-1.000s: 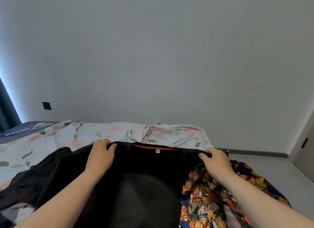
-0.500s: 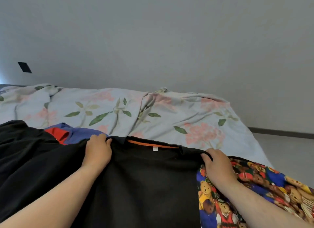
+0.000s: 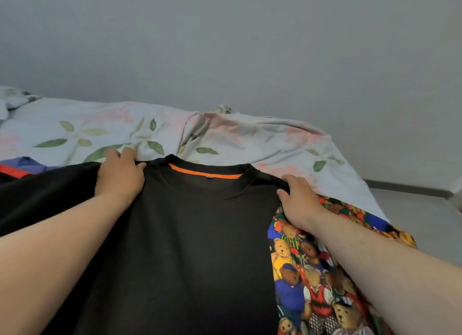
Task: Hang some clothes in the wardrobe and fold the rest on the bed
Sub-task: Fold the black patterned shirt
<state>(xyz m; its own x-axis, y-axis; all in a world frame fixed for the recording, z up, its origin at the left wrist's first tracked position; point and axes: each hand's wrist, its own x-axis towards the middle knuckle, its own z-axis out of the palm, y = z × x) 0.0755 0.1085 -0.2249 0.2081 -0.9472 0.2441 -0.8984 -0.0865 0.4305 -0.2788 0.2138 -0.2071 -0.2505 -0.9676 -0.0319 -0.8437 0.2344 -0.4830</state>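
Head view has the left hand (image 3: 120,177) gripping one shoulder of the black T-shirt (image 3: 195,247) and the right hand (image 3: 298,204) clutching the other, the orange-trimmed collar (image 3: 205,173) stretched between them. To lay it well for folding, I'd say both hands should pull evenly outward and lower the shoulders level, so the body spreads without creases. That shirt runs from the hands back toward the person, over the floral bedsheet (image 3: 250,139), its right edge overlapping the teddy-bear print garment (image 3: 312,284).
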